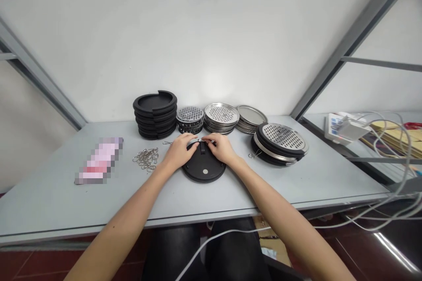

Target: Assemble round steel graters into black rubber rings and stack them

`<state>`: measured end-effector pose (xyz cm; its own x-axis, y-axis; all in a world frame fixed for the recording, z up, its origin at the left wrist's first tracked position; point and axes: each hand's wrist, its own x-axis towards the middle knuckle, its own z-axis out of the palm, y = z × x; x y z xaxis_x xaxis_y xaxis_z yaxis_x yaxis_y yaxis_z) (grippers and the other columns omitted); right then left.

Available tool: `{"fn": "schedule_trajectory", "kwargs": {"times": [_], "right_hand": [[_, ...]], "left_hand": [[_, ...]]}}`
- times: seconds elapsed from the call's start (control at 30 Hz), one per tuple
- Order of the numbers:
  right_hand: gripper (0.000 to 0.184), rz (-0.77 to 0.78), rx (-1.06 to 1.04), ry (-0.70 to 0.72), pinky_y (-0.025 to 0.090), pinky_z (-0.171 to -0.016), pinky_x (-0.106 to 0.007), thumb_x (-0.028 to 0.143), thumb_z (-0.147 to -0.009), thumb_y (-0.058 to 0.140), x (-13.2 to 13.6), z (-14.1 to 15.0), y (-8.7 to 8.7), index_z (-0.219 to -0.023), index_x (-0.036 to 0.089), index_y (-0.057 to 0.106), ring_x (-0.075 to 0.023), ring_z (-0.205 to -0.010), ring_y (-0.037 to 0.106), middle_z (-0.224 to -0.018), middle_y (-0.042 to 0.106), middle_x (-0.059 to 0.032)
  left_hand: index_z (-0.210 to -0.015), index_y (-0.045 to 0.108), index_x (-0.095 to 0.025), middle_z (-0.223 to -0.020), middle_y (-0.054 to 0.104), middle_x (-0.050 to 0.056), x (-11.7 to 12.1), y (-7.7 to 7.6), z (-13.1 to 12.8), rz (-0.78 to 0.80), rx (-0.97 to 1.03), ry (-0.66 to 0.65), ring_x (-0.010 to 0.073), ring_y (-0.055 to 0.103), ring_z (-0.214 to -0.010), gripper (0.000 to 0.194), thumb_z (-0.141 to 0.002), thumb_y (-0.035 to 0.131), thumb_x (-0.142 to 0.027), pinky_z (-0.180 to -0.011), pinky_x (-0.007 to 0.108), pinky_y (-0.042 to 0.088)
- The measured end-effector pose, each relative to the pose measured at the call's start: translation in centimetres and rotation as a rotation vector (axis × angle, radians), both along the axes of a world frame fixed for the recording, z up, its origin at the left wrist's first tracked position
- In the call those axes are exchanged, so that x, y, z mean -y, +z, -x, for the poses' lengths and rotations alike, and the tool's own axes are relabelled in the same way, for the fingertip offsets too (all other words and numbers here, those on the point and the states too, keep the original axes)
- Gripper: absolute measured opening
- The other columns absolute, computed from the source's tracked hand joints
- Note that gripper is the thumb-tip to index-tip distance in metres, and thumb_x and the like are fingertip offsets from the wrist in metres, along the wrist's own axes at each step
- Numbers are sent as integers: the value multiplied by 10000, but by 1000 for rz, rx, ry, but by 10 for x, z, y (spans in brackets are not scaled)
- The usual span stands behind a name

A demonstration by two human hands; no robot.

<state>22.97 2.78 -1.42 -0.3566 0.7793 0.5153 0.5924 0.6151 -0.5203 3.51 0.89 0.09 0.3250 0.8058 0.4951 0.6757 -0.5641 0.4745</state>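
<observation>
A round black disc [204, 171] lies on the table in front of me, with a short black strap and a pale round spot on its upper face. At its far edge, a small metal wire clip [201, 140] sits by the strap. My left hand [180, 151] is closed at the left of this clip, its thumb over the disc's rim. From the other side, my right hand [222, 145] pinches at the clip, with thumb and forefinger close to the left thumb. Fingers partly hide the clip. Left of the disc lies a loose pile of wire clips [146, 159].
Along the wall stand stacked black rings [155, 116], small perforated metal discs [190, 116], larger perforated plates [221, 116] and plain metal lids [252, 118]. Assembled round graters [280, 142] are piled at right. A blurred pink object [100, 160] lies left; white cables [404, 158] hang right.
</observation>
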Motion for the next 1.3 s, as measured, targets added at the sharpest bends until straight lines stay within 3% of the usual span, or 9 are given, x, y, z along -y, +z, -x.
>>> {"fn": "schedule_trajectory", "kwargs": {"times": [0.17,0.33,0.47,0.8,1.0,1.3], "right_hand": [[291,-1,-6,3,484,-813,-293,70,-851,552,-1,0,-1,-1016,221,737,-184,-877,656,-945,735,-47],[279,9,-15,19,494,-796,-277,88,-861,549,-2,0,-1,-999,226,748,-176,-875,668,-970,737,-44],[264,21,-14,-9,501,-805,-290,107,-860,563,-1,0,1,-994,231,754,-187,-875,679,-956,750,-42],[298,40,50,-68,494,-783,-281,77,-838,558,-1,0,1,-992,228,764,-185,-825,670,-901,751,-47],[348,30,34,-51,489,-753,-276,40,-816,535,-3,-1,-1,-1005,223,764,-181,-802,657,-880,736,-48],[347,4,66,-37,482,-748,-281,37,-816,522,-6,-1,-2,-980,214,772,-188,-791,648,-853,730,-58]], "left_hand": [[-1027,722,-192,-1039,728,60,-7,-8,-4,-11,30,0,218,668,-975,233,-871,553,-158,-915,358,510],[-1008,744,-194,-1042,741,58,-9,-10,-3,3,36,-35,213,678,-967,222,-885,559,-195,-904,342,515],[-1020,745,-201,-1041,743,51,-10,-7,-5,37,7,14,204,671,-979,229,-895,553,-205,-917,326,504],[-1078,727,-211,-1052,725,75,-4,7,-18,42,-320,117,251,630,-1026,308,-945,449,-225,-949,381,466],[-1138,699,-209,-1081,714,86,9,11,-24,78,-314,159,288,633,-1033,340,-868,586,-383,-889,375,494],[-1157,691,-202,-1085,729,108,13,11,-35,248,-241,296,298,662,-1039,395,-823,629,-403,-859,356,498]]}}
